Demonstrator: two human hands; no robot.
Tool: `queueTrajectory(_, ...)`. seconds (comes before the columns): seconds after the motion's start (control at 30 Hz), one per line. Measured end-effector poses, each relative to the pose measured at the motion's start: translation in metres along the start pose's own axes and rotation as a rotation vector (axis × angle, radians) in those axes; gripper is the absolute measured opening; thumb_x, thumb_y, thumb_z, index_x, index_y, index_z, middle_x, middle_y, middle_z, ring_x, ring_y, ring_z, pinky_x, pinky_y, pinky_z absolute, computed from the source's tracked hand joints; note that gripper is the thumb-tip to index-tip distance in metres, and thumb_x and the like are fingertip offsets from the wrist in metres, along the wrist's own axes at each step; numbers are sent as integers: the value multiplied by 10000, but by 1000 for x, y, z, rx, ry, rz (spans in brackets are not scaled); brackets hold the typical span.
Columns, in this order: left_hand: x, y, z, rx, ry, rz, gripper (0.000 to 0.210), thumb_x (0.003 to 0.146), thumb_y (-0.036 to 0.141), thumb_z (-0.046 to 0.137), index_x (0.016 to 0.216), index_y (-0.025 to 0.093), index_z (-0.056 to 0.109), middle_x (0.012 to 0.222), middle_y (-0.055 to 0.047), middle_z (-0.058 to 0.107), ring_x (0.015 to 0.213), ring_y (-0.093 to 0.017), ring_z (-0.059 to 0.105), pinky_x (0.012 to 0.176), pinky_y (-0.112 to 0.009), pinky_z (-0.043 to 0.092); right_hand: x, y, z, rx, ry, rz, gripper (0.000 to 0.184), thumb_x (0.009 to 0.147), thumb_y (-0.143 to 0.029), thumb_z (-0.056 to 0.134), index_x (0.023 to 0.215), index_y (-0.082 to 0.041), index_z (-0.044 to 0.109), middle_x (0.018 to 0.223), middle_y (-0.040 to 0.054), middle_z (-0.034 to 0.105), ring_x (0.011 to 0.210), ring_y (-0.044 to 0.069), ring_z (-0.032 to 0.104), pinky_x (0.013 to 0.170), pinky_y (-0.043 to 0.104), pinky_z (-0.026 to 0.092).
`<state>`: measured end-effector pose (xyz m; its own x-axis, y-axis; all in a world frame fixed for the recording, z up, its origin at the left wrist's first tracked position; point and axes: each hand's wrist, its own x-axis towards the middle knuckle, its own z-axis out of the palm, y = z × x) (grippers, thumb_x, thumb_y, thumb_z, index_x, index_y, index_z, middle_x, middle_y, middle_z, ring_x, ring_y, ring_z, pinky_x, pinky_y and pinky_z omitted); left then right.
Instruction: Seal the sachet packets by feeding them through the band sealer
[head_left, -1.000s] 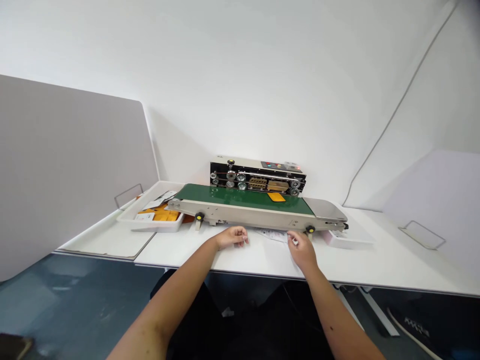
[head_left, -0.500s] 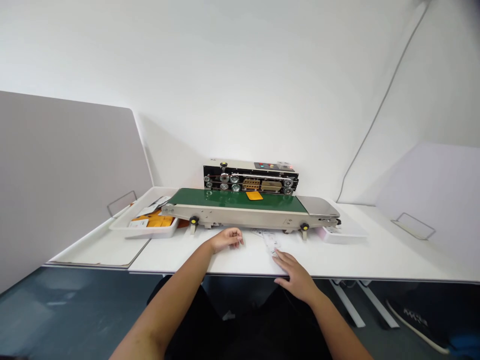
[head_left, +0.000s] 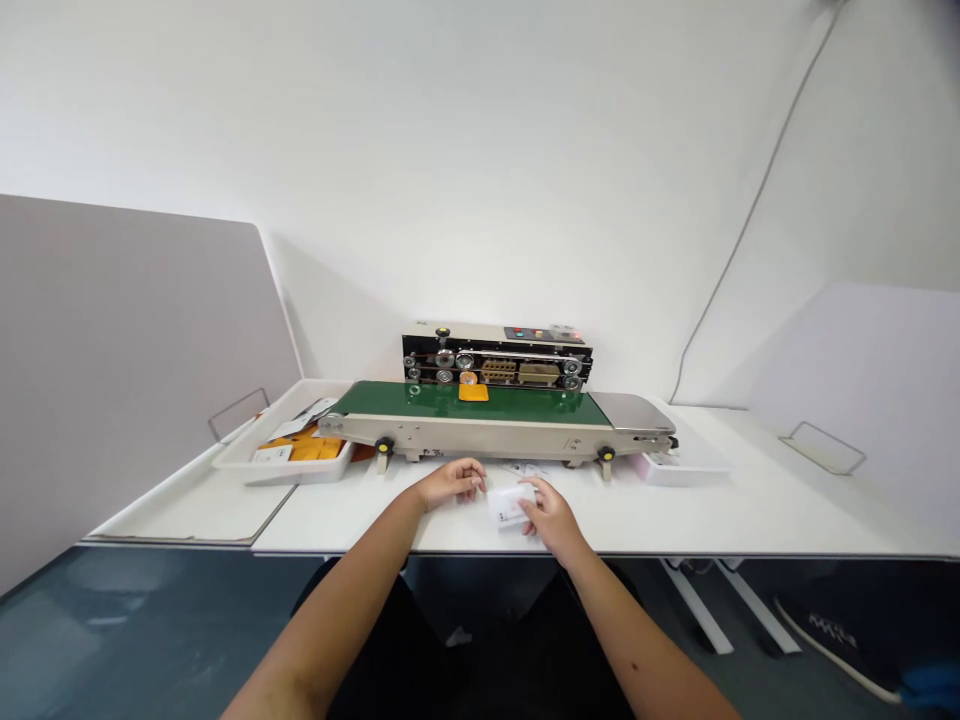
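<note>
My right hand [head_left: 551, 518] pinches a small white packet with dark print [head_left: 508, 505] just above the front of the table; the packet is a little blurred. My left hand [head_left: 454, 483] rests on the tabletop to the left of it, fingers loosely curled, with nothing seen in them. Behind both hands stands a band sealing machine [head_left: 495, 440] with a green conveyor belt [head_left: 412, 400]. On that belt an orange pouch [head_left: 473, 393] stands against the rollers. More flat printed white packets [head_left: 523, 467] lie under the machine's front edge, partly hidden.
At the left, a white bin [head_left: 247, 465] holds orange and silver pouches [head_left: 311, 443]. Another white bin [head_left: 694, 468] sits partly under the machine's right end. Grey divider panels [head_left: 135, 360] flank the white table [head_left: 772, 500]. A shoe [head_left: 832, 640] shows on the floor at right.
My right hand has picked up a white packet from the table and brought it left, toward my left hand. The orange pouch has travelled left along the belt. My left hand stays put.
</note>
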<state>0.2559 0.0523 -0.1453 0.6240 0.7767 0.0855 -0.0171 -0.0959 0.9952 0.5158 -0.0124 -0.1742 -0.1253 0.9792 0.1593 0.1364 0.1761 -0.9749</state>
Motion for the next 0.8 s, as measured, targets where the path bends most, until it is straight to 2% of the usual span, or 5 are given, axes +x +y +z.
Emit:
queueTrajectory(0.1,0,1,-1,0,-17,18,533,792,478,772,1179,151,606,828,-47,671,687,-140,601,627,-233,426,27,-4,35,46,-18,7,443,784,-406,637,1187,-246,547,705,-41,658,405,119,546,387,222,401)
queueTrajectory(0.23,2,-4,-2,15,19,-15,499,770,463,791,1128,149,641,838,-42,664,737,-155,613,661,-239,442,42,3,57,55,24,-1,330,783,-425,610,1054,-243,559,655,-56,612,399,113,530,365,210,378)
queueTrajectory(0.4,7,-10,-4,19,66,-53,443,744,457,805,1035,151,670,809,-27,660,677,-137,595,599,-218,416,36,8,51,75,53,-6,276,774,-435,613,961,-248,537,564,-97,520,400,116,529,387,210,404)
queueTrajectory(0.57,7,-12,-5,-25,84,-66,454,718,453,825,1014,144,674,792,-34,658,654,-140,599,578,-221,421,33,6,47,111,57,8,264,758,-398,627,938,-237,519,557,-95,535,405,116,537,392,201,373)
queueTrajectory(0.8,4,-9,-3,-30,86,-54,472,696,446,842,996,127,666,774,-26,661,646,-127,598,588,-216,431,34,11,50,135,77,13,338,736,-459,675,939,-203,587,553,-74,555,417,116,523,408,214,375)
